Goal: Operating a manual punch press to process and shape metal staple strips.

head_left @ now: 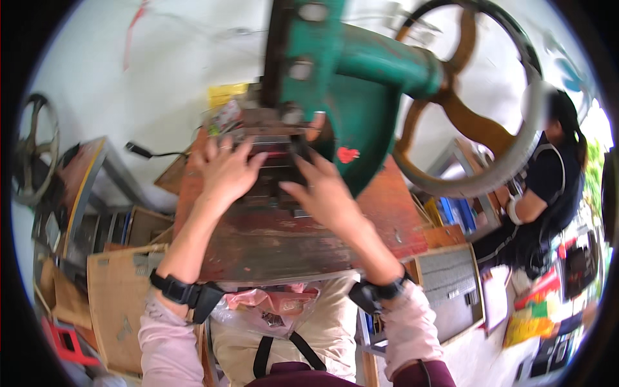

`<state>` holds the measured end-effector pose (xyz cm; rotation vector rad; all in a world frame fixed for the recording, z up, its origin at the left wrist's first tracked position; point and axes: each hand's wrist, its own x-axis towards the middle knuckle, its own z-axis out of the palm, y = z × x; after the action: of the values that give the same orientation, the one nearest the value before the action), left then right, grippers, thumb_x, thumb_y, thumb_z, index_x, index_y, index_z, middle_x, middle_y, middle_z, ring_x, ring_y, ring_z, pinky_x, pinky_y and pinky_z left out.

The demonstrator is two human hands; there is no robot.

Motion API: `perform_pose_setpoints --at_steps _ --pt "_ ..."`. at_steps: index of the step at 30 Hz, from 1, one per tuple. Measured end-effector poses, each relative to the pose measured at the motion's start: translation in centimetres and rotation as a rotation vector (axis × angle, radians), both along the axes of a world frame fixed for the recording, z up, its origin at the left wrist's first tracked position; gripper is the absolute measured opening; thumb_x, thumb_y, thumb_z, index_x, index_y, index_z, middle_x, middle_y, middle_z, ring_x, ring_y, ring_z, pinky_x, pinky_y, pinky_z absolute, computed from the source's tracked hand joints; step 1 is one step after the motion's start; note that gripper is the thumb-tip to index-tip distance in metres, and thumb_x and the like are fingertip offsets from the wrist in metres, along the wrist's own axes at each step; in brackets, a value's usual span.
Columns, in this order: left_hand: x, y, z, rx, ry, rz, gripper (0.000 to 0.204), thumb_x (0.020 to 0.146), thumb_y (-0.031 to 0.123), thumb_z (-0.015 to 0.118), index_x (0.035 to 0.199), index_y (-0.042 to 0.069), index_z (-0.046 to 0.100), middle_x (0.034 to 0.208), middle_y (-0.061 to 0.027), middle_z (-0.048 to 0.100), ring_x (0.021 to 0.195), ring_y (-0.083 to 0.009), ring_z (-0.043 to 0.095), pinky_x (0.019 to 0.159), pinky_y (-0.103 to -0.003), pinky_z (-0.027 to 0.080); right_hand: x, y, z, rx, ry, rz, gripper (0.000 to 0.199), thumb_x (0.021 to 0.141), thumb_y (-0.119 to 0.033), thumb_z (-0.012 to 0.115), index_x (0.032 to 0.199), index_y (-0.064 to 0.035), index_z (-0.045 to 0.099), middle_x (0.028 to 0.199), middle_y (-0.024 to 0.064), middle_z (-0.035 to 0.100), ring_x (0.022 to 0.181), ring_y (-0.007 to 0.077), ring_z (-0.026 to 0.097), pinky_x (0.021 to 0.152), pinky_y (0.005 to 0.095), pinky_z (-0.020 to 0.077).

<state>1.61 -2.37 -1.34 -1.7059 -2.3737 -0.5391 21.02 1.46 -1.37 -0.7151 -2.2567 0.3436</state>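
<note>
Metal die block (274,169) sits under the head of the green press (335,71), at the far edge of the worn red desk (271,245), and both of my hands are on it. My left hand (222,169) lies flat over its left side with the fingers spread and pointing in toward the slot; I cannot tell whether anything thin is pinched beneath them. My right hand (322,190) comes in from the other side, fingers stretched toward the dark middle of the block, thumb apart, nothing closed in it that I can see.

I judge the block to be heavy, stiff steel, fixed in place and not something to lift; any grip belongs on its outer edges, well away from the gap under the ram. Whatever piece goes in there is hidden by my fingers, so I would treat it as small, thin and easy to let slip.

Outward from there, the big brown handwheel (471,109) hangs to the right of the press. A pink plastic bag (267,303) rests in my lap, just below the desk edge. Another person in dark clothes (548,187) works at the far right, and cardboard (119,297) lies on the floor to my left.
</note>
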Motion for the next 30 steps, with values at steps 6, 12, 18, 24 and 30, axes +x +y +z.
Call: perform_pose_setpoints --at_steps 6,12,18,24,30 --pt "0.0 0.5 -1.5 0.128 -0.004 -0.038 0.054 0.09 0.05 0.046 0.131 0.015 0.05 0.137 -0.0215 0.038 0.132 -0.0434 0.021 0.098 -0.071 0.014 12.2 -3.1 10.3 0.805 -0.059 -0.546 0.022 0.078 -0.003 0.067 0.099 0.0005 0.066 0.104 0.0136 0.066 0.1 0.0304 0.06 0.089 0.0412 0.0449" --pt "0.2 0.8 -2.6 0.281 -0.176 0.063 0.086 0.082 0.054 0.059 0.136 -0.005 0.028 0.138 -0.0309 0.027 0.133 -0.0431 0.018 0.098 -0.07 0.015 17.5 3.7 27.4 0.893 -0.164 -1.056 0.055 0.085 -0.044 0.06 0.117 -0.0001 0.055 0.102 0.0151 0.06 0.083 0.0223 0.06 0.075 0.0365 0.0481" --pt "0.9 1.2 -4.1 0.672 -0.577 0.106 0.12 0.066 0.048 0.078 0.134 -0.014 0.002 0.138 -0.0363 0.015 0.133 -0.0448 0.012 0.107 -0.054 0.02 19.7 10.9 34.8 0.094 -0.053 -0.822 0.047 0.079 -0.05 0.065 0.087 -0.0047 0.056 0.067 0.0013 0.051 0.056 0.0081 0.048 0.051 0.021 0.0395" --pt "0.7 1.2 -4.3 0.631 -0.951 0.036 0.125 0.068 0.035 0.082 0.13 -0.018 -0.013 0.132 -0.0336 0.027 0.131 -0.0374 0.023 0.108 -0.04 0.023 16.8 1.2 22.8 0.195 0.432 -0.63 0.03 0.085 -0.031 0.066 0.085 -0.0037 0.055 0.06 0.0003 0.046 0.054 0.0065 0.045 0.048 0.0212 0.0354" --pt "0.6 1.3 -4.4 0.636 -0.844 0.039 0.118 0.064 0.028 0.085 0.129 -0.014 -0.004 0.129 -0.0351 0.024 0.123 -0.0408 0.035 0.103 -0.041 0.032 9.9 0.2 5.6 0.812 1.041 -0.604 0.038 0.087 -0.015 0.063 0.119 0.0021 0.05 0.068 0.003 0.052 0.056 0.0115 0.05 0.052 0.0249 0.0424"
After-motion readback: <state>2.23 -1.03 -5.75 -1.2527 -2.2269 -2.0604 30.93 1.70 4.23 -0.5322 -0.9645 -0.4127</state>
